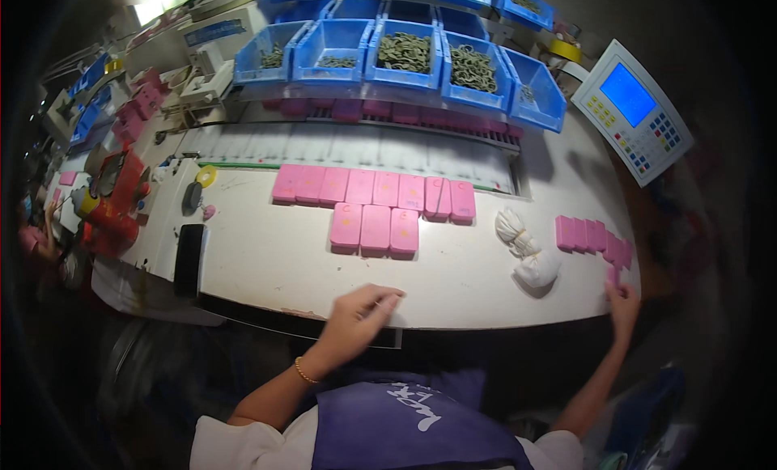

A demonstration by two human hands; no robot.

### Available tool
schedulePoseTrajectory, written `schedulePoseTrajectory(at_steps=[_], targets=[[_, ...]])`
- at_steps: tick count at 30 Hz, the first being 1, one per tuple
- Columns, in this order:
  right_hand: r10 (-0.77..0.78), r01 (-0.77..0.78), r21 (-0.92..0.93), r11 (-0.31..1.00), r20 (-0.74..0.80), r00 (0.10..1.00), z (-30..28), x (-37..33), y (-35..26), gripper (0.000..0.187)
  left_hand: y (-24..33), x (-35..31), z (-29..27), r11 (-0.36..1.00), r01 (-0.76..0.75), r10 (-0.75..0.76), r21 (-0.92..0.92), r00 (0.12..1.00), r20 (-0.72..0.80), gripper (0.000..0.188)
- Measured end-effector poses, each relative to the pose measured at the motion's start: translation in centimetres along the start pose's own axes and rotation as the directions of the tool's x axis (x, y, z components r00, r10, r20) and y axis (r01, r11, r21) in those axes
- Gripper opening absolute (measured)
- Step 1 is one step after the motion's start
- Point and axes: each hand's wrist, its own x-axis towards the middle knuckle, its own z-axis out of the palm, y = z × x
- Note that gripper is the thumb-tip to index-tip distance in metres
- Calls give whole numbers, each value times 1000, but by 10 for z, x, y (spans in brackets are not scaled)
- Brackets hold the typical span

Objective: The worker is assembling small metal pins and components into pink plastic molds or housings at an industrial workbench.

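White tabletop bears flat, round-cornered pink blocks.

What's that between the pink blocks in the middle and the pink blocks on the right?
In the head view, a white tied bundle lies on the table between the middle pink blocks and the pink blocks at the right.

Pink rectangular blocks, mid-table: eleven; eight in far row, three in near row.
Narrower pink blocks, right side: one run, five at least; overlap prevents exact count.
Blue open-front bins, lowest tier: five; upper tiers: several, partly cut off.
Blue-screened control console: one.
Knotted white cloth bundle: one.
Black phone-shaped slab: one.
Gold-coloured bracelet: one.
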Motion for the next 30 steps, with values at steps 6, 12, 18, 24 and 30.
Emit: schedulePoseTrajectory(at_steps=[6, 12, 18, 24, 30], targets=[[-722, 673, 291, 680, 103, 685, 126, -216, -216, 51, 7, 0, 59, 945, 39, 1, -324, 992, 124, 47], [-804, 440, 706, 555, 320, 501, 152, -225, -250, 49, 1, 29, -26, 977, -82, -17, -198, 891, -453, 47], [-634, 185, 747, 639, 374, 677, 195, -194, -234, 22, -35, 99, -186, 988, 155, -79, 28, 641, -764, 38], [-710, 373, 683, 628, 305, 635, 203, -189, -239, 22, -90, 139, -207, 644, 280, 368, 712, 702, -610, 44], [-742, 482, 627, 612, 243, 625, 211, -176, -246, 53, -81, 130, -186, 517, 464, 227, 719, 736, -638, 48]])
